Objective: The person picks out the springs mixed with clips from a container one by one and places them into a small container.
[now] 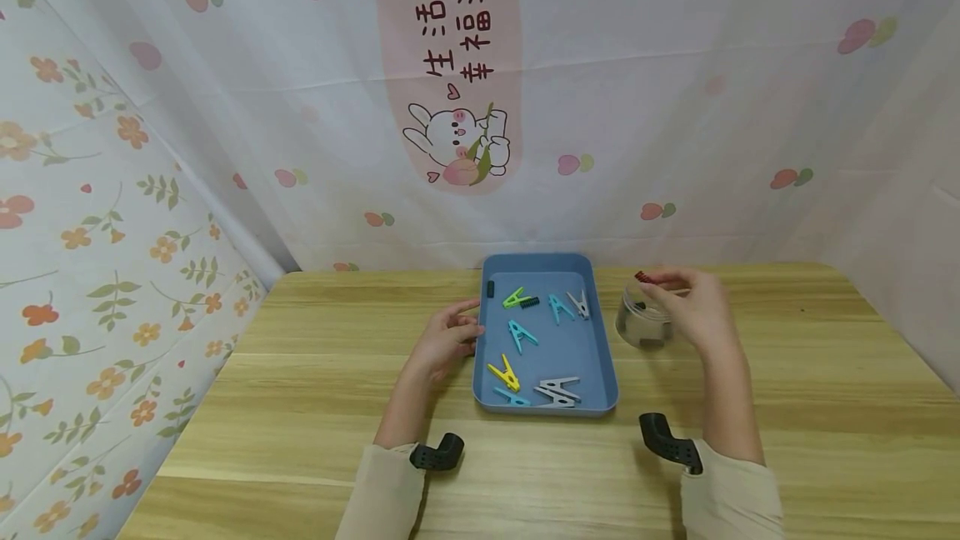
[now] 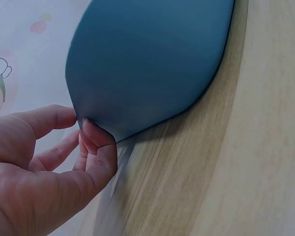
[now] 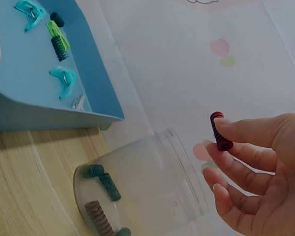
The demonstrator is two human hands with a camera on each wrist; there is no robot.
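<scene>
Over the mouth of a clear jar [image 1: 643, 330], my right hand [image 1: 693, 304] pinches a small dark-red coil spring [image 3: 221, 131] between thumb and fingers. The jar holds several springs, dark green ones [image 3: 109, 187] and a brownish one [image 3: 99, 218]. At the left side of a blue tray [image 1: 609, 382], my left hand [image 1: 444, 342] holds the rim with thumb and fingertips; some fingertips are hidden. In the tray lie a dark green spring [image 1: 529, 302], a short dark cylinder [image 1: 491, 289] and clothespins: teal [image 1: 521, 333], yellow [image 1: 505, 374], lime green [image 1: 515, 298] and grey [image 1: 557, 390].
The tray and jar stand side by side on a wooden table [image 1: 315, 373]. Patterned curtains [image 1: 637, 107] hang behind the table and along its left side. Each wrist wears a black mount [image 1: 442, 452] at the sleeve cuff.
</scene>
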